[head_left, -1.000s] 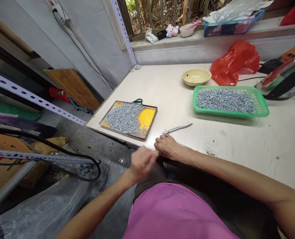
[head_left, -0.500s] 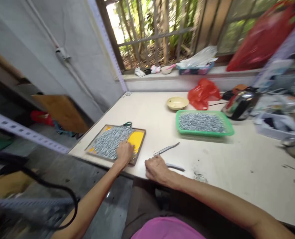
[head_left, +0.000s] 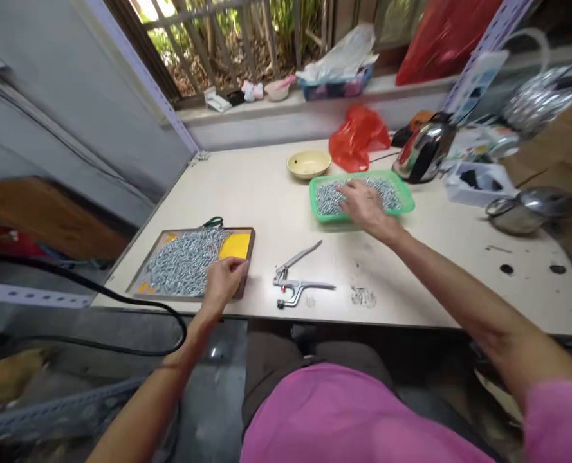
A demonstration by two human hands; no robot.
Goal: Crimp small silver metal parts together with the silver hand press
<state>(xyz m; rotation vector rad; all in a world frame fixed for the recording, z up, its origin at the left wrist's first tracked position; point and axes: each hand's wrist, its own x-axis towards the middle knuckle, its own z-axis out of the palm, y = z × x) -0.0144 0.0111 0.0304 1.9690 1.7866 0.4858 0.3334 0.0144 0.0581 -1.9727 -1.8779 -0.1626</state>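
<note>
At the right end of a shallow brown-framed tray (head_left: pixel 250 247), my left hand (head_left: pixel 224 278) is closed, thumb and fingertips pinched together. Whatever lies between them is too small to make out. Small silvery metal pieces (head_left: pixel 184 263) fill most of this tray over a yellow base. My right hand (head_left: pixel 367 204) reaches over a green plastic basket (head_left: pixel 363 175), its fingers extended and slightly apart at similar metal pieces (head_left: pixel 327 198). Between the two containers, hand pliers (head_left: pixel 299 284) with spread handles lie on the table, touched by neither hand.
A cream bowl (head_left: pixel 309 164), a red plastic bag (head_left: pixel 358 138) and an electric kettle (head_left: pixel 425 151) stand behind the basket. Dark-handled scissors (head_left: pixel 213 222) poke out at the tray's back edge. To the right are a white box (head_left: pixel 479 183) and a metal pan (head_left: pixel 531 209).
My right hand has let go of the pliers and moved forward and right to the green basket. My left hand has shifted to the tray's right edge. The camera view has turned.
</note>
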